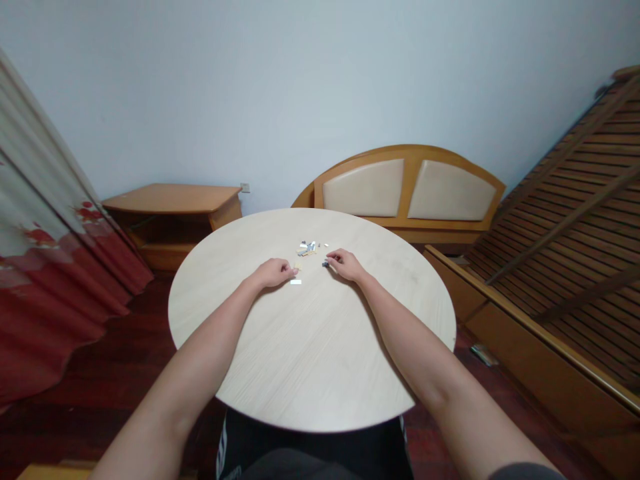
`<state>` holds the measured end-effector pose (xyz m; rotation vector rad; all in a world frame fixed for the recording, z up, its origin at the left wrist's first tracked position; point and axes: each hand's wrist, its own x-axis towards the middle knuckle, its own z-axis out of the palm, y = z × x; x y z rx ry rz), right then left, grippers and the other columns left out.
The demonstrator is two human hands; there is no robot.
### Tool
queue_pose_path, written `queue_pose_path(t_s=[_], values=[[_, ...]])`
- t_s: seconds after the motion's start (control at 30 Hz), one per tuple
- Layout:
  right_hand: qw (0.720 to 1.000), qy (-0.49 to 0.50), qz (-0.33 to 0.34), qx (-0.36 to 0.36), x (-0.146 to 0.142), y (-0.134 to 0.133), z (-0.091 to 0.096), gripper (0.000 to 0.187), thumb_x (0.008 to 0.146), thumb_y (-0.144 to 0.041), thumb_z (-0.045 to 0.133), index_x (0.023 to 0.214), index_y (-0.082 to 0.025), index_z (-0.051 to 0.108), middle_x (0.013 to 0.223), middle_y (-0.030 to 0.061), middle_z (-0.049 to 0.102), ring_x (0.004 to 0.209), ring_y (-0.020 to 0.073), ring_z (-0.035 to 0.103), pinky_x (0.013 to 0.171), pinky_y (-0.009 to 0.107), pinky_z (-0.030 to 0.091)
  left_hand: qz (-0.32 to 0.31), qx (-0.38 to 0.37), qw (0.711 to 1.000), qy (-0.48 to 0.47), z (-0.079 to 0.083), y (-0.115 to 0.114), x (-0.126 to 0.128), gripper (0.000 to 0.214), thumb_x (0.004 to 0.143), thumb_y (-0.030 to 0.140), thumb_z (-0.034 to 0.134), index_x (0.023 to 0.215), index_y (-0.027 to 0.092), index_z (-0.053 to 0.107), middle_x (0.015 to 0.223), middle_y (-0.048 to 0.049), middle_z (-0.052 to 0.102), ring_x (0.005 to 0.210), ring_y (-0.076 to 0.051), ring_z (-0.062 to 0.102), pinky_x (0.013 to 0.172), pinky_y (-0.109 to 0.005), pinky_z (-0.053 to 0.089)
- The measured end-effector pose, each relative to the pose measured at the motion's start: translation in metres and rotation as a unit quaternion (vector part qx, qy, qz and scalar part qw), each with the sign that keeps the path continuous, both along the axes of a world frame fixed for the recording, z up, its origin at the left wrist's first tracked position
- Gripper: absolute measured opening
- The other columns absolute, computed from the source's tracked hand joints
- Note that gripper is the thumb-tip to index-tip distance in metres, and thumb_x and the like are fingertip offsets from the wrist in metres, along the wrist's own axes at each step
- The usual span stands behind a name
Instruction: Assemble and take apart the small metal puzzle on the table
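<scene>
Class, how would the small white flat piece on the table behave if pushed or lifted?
The small white piece looks thin and light, so it probably slides rather than rolls. Flat on the smooth tabletop, it may be fiddly to lift.

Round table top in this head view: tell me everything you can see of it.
The round table top is pale cream with a fine, straight wood grain, looking like laminate or veneer, and has a thin edge. It sits directly in front of the person. Small scattered pieces and a white strip lie near its centre, where the left hand and right hand appear to rest on it. Its underside and any legs are hidden.
</scene>
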<state>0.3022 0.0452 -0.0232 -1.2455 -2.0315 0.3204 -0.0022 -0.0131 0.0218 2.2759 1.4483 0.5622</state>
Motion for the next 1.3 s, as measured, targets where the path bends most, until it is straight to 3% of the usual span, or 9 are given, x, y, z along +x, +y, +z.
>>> queue_pose_path(t_s=[0.13,0.37,0.47,0.63,0.87,1.07,1.17,1.3], values=[[0.999,0.028,-0.04,-0.008,0.003,0.012,-0.005,0.032,0.104,-0.028,0.053,0.114,-0.017,0.082,0.124,0.0131,0.079,0.118,0.026,0.072,0.107,0.039,0.053,0.0,0.0,1.0,0.018,0.001,0.0,0.002,0.045,0.096,0.055,0.058,0.074,0.018,0.07,0.074,-0.0059,0.07,0.067,-0.019,0.056,0.062,-0.031,0.034],[0.998,-0.044,-0.037,-0.019,-0.004,0.04,-0.005,0.042,0.109,-0.027,0.042,0.131,-0.018,0.077,0.152,0.012,0.067,0.146,0.0278,0.057,0.125,0.047,0.039,0.014,0.007,0.999,0.047,0.003,-0.002,0.005,0.052,0.101,0.059,0.052,0.076,0.018,0.071,0.079,-0.0086,0.073,0.067,-0.02,0.056,0.061,-0.031,0.032],[0.996,-0.067,-0.046,-0.025,-0.007,0.044,-0.003,0.041,0.108,-0.025,0.043,0.124,-0.018,0.08,0.147,0.0128,0.07,0.141,0.0286,0.061,0.122,0.046,0.042,0.012,-0.002,0.999,0.043,0.003,-0.003,0.005,0.055,0.102,0.061,0.049,0.078,0.018,0.073,0.078,-0.0088,0.073,0.068,-0.02,0.057,0.061,-0.031,0.034],[0.993,-0.092,-0.076,-0.02,0.001,0.03,-0.001,0.035,0.098,-0.019,0.05,0.111,-0.019,0.082,0.129,0.0096,0.08,0.125,0.0257,0.07,0.112,0.033,0.049,0.019,-0.012,0.999,0.043,0.004,-0.003,0.005,0.056,0.105,0.057,0.046,0.086,0.015,0.077,0.087,-0.0122,0.076,0.072,-0.022,0.061,0.068,-0.032,0.04],[0.991,0.008,-0.128,-0.02,0.02,0.005,-0.009,0.026,0.086,-0.013,0.059,0.095,-0.018,0.083,0.107,0.0106,0.083,0.103,0.0256,0.077,0.101,0.036,0.057,0.028,-0.025,0.999,0.014,0.004,-0.003,0.006,0.052,0.108,0.048,0.039,0.083,0.017,0.073,0.09,-0.0116,0.077,0.08,-0.024,0.065,0.074,-0.032,0.042],[0.995,0.062,-0.076,0.008,0.023,-0.001,-0.008,0.019,0.082,-0.012,0.064,0.092,-0.018,0.079,0.096,0.0088,0.081,0.089,0.0228,0.073,0.093,0.039,0.06,0.04,0.0,0.999,0.012,0.003,-0.006,0.01,0.051,0.108,0.045,0.039,0.083,0.017,0.074,0.085,-0.0098,0.076,0.079,-0.023,0.065,0.073,-0.032,0.042],[0.992,0.094,-0.043,0.077,0.015,-0.004,0.001,0.02,0.082,-0.013,0.064,0.096,-0.018,0.077,0.097,0.0097,0.077,0.086,0.0224,0.07,0.089,0.04,0.061,0.039,0.019,0.999,0.01,0.002,-0.007,0.015,0.049,0.107,0.043,0.042,0.084,0.016,0.075,0.086,-0.0101,0.077,0.079,-0.023,0.066,0.072,-0.031,0.042],[0.978,0.125,0.05,0.159,-0.016,-0.023,0.016,0.019,0.09,-0.014,0.063,0.104,-0.02,0.075,0.102,0.0096,0.072,0.086,0.0219,0.068,0.082,0.038,0.06,0.02,0.056,0.998,-0.019,0.002,-0.01,0.022,0.041,0.105,0.04,0.05,0.092,0.015,0.079,0.091,-0.0102,0.079,0.082,-0.023,0.067,0.075,-0.031,0.046]])
